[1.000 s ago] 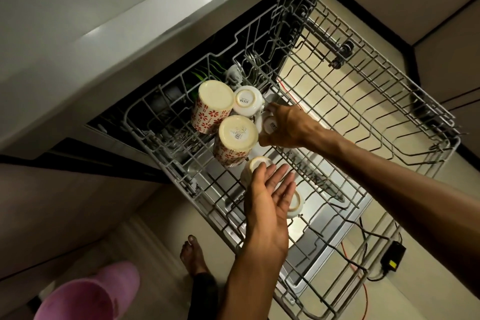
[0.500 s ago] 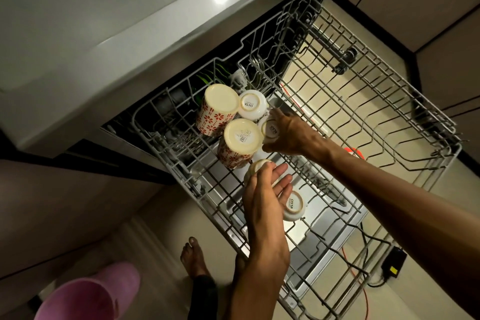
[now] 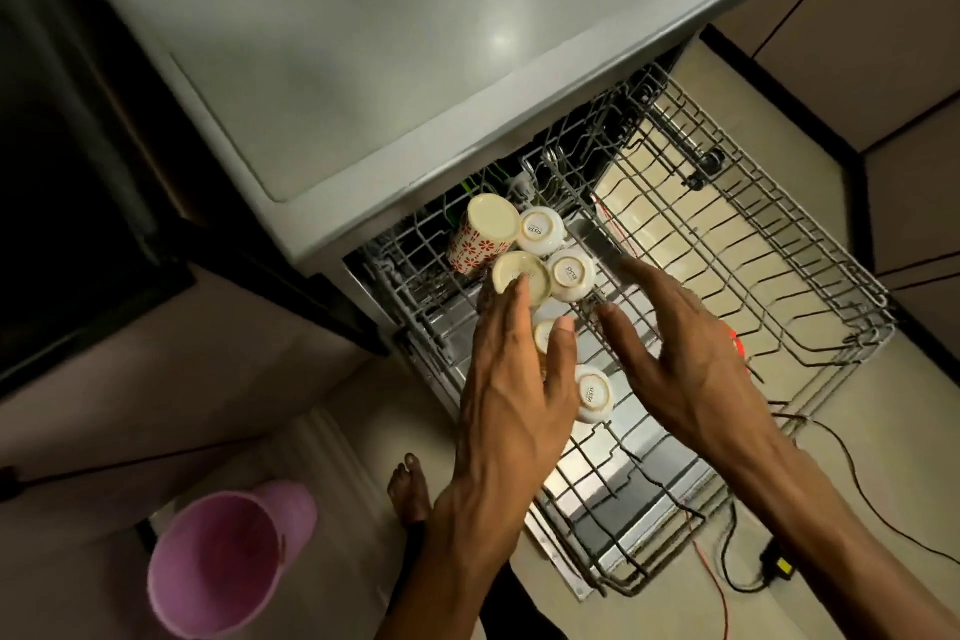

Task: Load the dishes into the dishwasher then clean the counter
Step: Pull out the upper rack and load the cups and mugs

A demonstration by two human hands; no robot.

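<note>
The wire dishwasher rack [image 3: 810,276] is pulled out below the grey dishwasher top [image 3: 415,42]. Upside down in its left part stand two red-flowered mugs [image 3: 483,234] [image 3: 522,276] and several small white cups [image 3: 540,231] [image 3: 571,273] [image 3: 592,392]. My left hand [image 3: 514,379] hovers over the cups with fingers straight; its fingertips reach the nearer flowered mug and partly cover another cup [image 3: 545,333]. My right hand [image 3: 685,353] is spread open above the rack's middle, holding nothing.
A pink plastic bucket [image 3: 223,556] stands on the floor at lower left. My bare foot [image 3: 410,489] is beside the rack. Black and red cables with an adapter [image 3: 779,566] trail on the floor at right. Cabinet fronts [image 3: 883,16] line the far right.
My right hand has let go of the white cup it was setting down and drawn back, fingers spread. My left hand has lifted off its cup. The view has pulled back and up.
</note>
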